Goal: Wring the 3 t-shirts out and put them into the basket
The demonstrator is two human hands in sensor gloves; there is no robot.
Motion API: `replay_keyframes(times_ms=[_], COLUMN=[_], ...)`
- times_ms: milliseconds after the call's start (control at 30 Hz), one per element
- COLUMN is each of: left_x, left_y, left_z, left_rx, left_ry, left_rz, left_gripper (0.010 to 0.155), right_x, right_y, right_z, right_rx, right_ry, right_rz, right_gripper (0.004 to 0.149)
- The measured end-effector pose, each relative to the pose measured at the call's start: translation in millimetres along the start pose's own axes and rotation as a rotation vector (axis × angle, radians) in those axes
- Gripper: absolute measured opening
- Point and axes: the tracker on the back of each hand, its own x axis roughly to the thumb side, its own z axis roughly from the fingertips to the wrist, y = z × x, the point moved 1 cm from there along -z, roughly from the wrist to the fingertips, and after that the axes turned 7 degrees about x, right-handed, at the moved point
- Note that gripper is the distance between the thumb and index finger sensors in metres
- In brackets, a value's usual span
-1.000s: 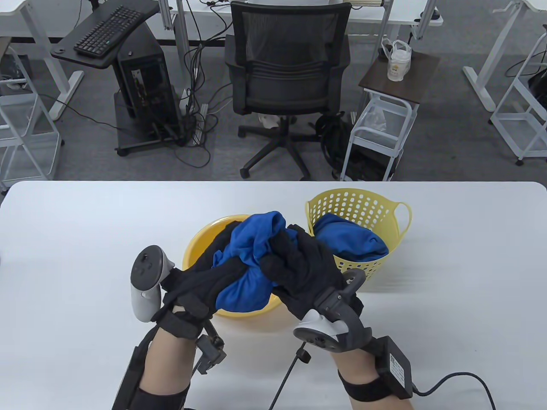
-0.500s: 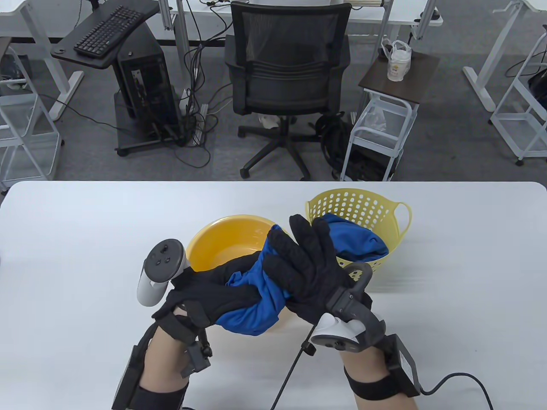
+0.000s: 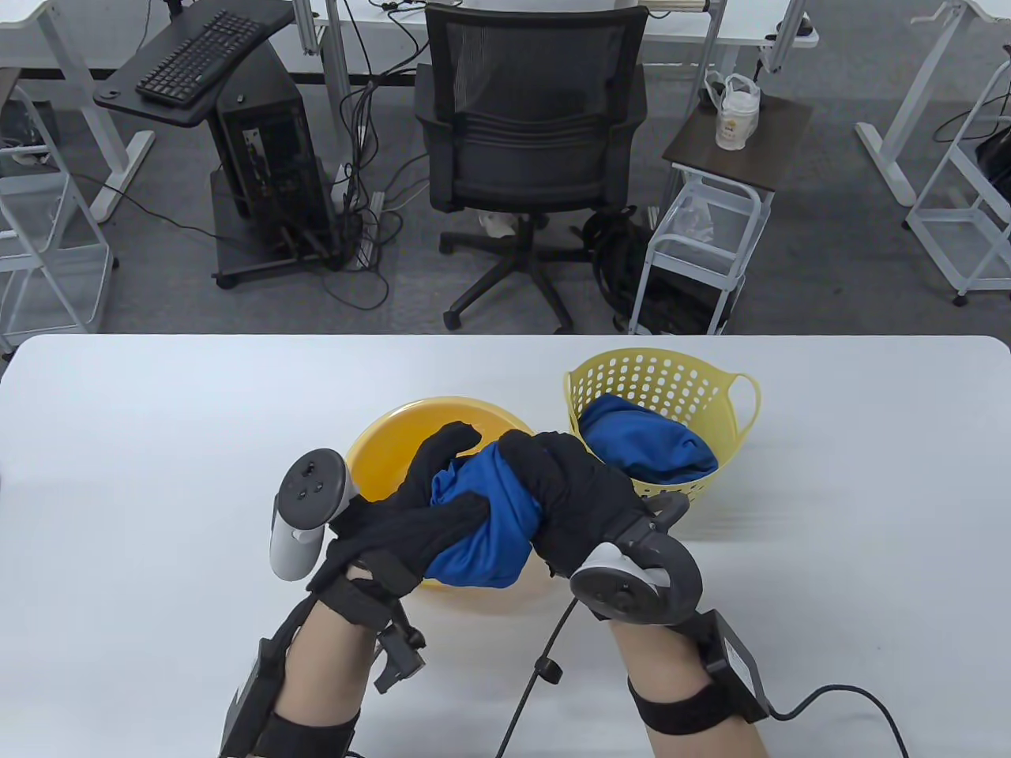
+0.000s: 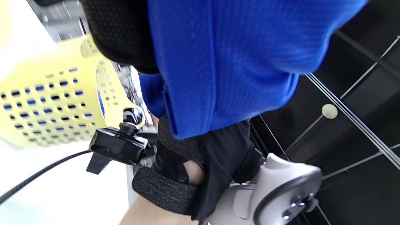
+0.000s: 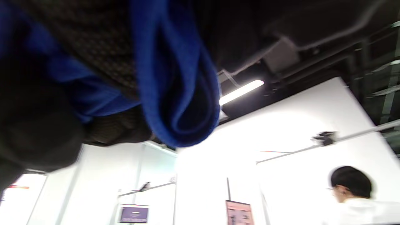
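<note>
A bunched blue t-shirt (image 3: 483, 523) is held above the near edge of the yellow basin (image 3: 395, 442). My left hand (image 3: 411, 513) grips its left end and my right hand (image 3: 565, 493) curls round its right end. The same blue t-shirt (image 4: 231, 56) fills the left wrist view, and a fold of the blue t-shirt (image 5: 175, 93) hangs across the right wrist view. The pale yellow perforated basket (image 3: 671, 379) stands to the right of the basin with blue cloth (image 3: 648, 446) inside. The basket (image 4: 47, 103) also shows in the left wrist view.
The white table (image 3: 158, 442) stretches to both sides of the basin. A black cable (image 3: 537, 679) trails over the table between my forearms. An office chair (image 3: 529, 134) and a small cart (image 3: 711, 229) stand behind the table's far edge.
My right hand's fingers were stretched out half a second ago and now curl round the shirt. The left hand has turned, its fingers wrapping the bundle, which has been drawn tighter and lower.
</note>
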Motion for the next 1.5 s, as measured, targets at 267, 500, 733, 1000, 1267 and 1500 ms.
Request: replay_keyframes(times_ms=[267,500,733,1000,1267,1500], left_x=[5,1,3,17,15,23], left_y=[-30,-30,-24,-38,-50,-49], left_z=[-11,-10,-4,2,1,1], left_rx=[0.074,0.217,0.361,0.434,0.487,0.471], left_ry=[-0.066,-0.072,-0.326,-0.338,-0.333,-0.308], left_rz=[-0.297,-0.861,-1.005,-1.095,-1.159,-1.166], left_gripper=[0.121,0.115,0.110,0.110,0.110,0.106], right_x=[-19,-12,1,-1,-6,-9], right_y=[3,16,5,-4,-2,-3], right_z=[2,-6,-8,-8,-7,-7], right_rx=[0.003,0.233,0.176,0.158,0.167,0.169], right_ry=[0.114,0.101,0.113,0.171,0.248,0.244], right_rz=[0.095,0.197,0.144,0.085,0.066,0.034], right_gripper=[0.078,0.078,0.079,0.078,0.078,0.079])
